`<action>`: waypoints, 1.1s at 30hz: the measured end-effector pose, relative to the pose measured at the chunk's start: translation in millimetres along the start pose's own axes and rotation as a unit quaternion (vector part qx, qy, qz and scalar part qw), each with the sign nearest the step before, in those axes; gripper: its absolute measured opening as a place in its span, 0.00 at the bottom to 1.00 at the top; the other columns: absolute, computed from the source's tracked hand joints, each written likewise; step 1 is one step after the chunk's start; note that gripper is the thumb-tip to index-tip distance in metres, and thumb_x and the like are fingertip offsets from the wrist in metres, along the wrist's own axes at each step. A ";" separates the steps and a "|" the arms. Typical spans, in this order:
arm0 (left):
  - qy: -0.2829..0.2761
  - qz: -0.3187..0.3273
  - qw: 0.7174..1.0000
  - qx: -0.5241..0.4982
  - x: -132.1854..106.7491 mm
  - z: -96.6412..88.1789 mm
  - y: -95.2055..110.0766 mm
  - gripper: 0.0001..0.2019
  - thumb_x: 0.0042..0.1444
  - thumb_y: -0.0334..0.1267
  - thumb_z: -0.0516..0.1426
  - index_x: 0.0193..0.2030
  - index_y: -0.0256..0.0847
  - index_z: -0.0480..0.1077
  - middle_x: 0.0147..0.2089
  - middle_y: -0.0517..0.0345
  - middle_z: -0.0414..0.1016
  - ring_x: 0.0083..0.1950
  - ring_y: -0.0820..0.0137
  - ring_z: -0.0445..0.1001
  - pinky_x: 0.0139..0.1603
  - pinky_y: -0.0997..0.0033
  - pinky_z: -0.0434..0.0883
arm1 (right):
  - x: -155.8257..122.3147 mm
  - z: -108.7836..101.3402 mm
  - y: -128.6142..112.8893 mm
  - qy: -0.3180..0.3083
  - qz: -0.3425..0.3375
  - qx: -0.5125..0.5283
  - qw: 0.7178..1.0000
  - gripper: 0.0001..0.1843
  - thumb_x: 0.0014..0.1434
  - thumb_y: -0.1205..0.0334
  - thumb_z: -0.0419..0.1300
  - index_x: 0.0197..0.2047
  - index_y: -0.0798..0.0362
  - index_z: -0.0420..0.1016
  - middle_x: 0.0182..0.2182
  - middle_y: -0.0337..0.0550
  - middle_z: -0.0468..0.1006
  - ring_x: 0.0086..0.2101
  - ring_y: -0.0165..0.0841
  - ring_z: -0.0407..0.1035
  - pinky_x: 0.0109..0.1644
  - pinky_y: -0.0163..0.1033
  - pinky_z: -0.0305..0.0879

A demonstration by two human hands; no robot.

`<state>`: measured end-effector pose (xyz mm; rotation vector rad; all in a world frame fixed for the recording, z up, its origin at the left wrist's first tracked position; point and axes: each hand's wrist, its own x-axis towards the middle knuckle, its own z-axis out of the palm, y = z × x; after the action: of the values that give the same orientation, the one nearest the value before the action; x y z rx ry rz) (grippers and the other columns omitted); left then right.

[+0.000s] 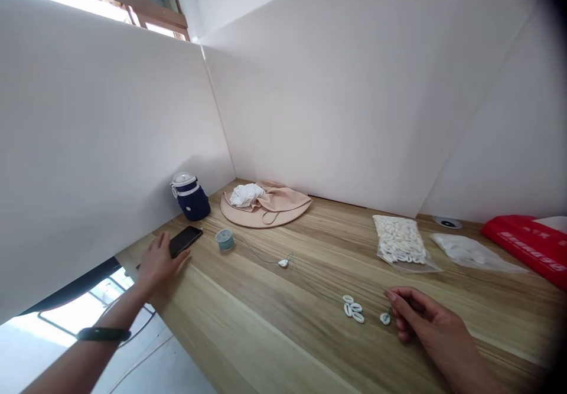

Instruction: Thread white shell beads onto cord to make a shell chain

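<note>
My left hand (158, 262) lies on the wooden table (266, 335) at its left edge, fingers spread, touching a black phone (185, 240). My right hand (414, 314) rests at the lower right with fingers curled, its fingertips next to a single white shell (385, 318). A small cluster of white shells (353, 308) lies just left of it. A thin thread runs from a small teal spool (225, 239) past another shell (283, 262) toward my right hand.
A clear bag of shells (400, 239) and a second plastic bag (469, 251) lie at the right, beside a red package (527, 243). A dark blue bottle (191, 198) and a beige hat with white cloth (266, 205) sit at the back. White walls enclose the table.
</note>
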<state>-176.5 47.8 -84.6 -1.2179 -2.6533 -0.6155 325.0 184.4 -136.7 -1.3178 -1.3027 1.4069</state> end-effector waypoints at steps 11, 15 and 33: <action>-0.134 -0.028 0.989 0.064 44.0 3.2 -56.2 0.39 0.45 0.57 0.55 0.60 0.33 0.63 0.51 0.39 0.74 0.51 0.46 0.72 0.46 0.58 0.68 | -1.1 0.7 0.2 0.005 0.006 -0.053 0.999 0.24 0.43 0.41 0.64 0.34 0.52 0.72 0.16 0.32 0.69 0.19 0.29 0.63 0.23 0.33 0.65; -0.115 -0.039 0.990 0.065 42.3 4.1 -49.8 0.39 0.45 0.55 0.56 0.61 0.34 0.60 0.49 0.42 0.75 0.50 0.47 0.73 0.46 0.59 0.67 | -0.7 0.3 0.3 0.000 0.002 -0.055 0.998 0.23 0.43 0.41 0.64 0.33 0.52 0.72 0.17 0.33 0.69 0.19 0.29 0.64 0.23 0.34 0.66; -0.027 -0.074 0.997 0.014 25.2 8.7 -36.5 0.42 0.42 0.49 0.59 0.62 0.31 0.51 0.51 0.38 0.73 0.51 0.47 0.73 0.49 0.59 0.68 | -1.2 2.0 -4.0 0.006 -0.005 -0.061 0.998 0.22 0.41 0.42 0.64 0.32 0.51 0.73 0.17 0.34 0.70 0.18 0.30 0.64 0.23 0.35 0.66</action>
<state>-220.3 47.6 -95.6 -1.0515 -2.8068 -0.5711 322.9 183.5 -132.7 -1.3960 -1.4048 1.3287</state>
